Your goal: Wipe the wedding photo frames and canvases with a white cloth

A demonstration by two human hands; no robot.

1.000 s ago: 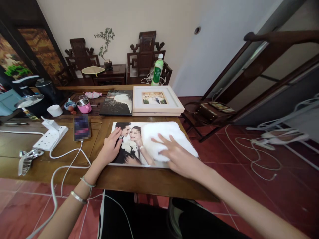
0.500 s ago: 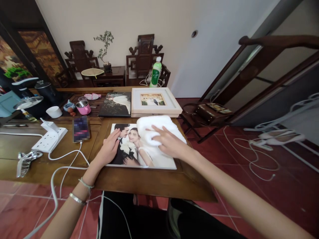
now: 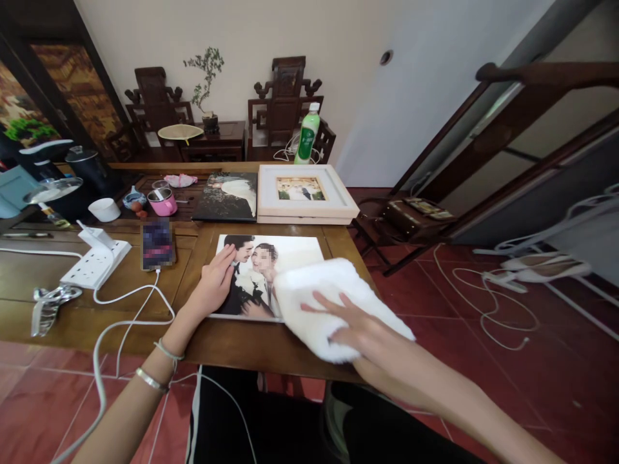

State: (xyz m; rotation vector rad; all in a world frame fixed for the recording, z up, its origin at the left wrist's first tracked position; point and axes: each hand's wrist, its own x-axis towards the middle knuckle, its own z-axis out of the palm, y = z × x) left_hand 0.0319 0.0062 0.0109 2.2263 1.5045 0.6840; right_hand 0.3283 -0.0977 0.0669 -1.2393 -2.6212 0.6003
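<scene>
A frameless wedding photo panel (image 3: pixel 252 293) lies flat on the wooden table, its long edge facing me. My left hand (image 3: pixel 216 278) rests on the panel's left side, fingers stretched out and flat, holding nothing. Over the panel's lower right part lies a fluffy white towel (image 3: pixel 314 280), hanging past the panel's edge toward the table's front corner. My right hand (image 3: pixel 355 328) has hold of this towel from above, with the thumb bent into the cloth and the other fingers spread over it. The towel hides the panel's lower right corner.
Behind the panel lie a dark photo panel (image 3: pixel 227 196) and a pale picture frame (image 3: pixel 348 203), with a green bottle (image 3: pixel 306 138) beyond. To the left are a phone (image 3: pixel 158 245), a power strip (image 3: pixel 97 261) with cables, a hair claw (image 3: pixel 51 309) and a pink cup (image 3: pixel 164 203).
My right hand has pulled the towel from the panel's upper right down toward me, uncovering the upper right part. My left hand has stayed on the panel's left side.
</scene>
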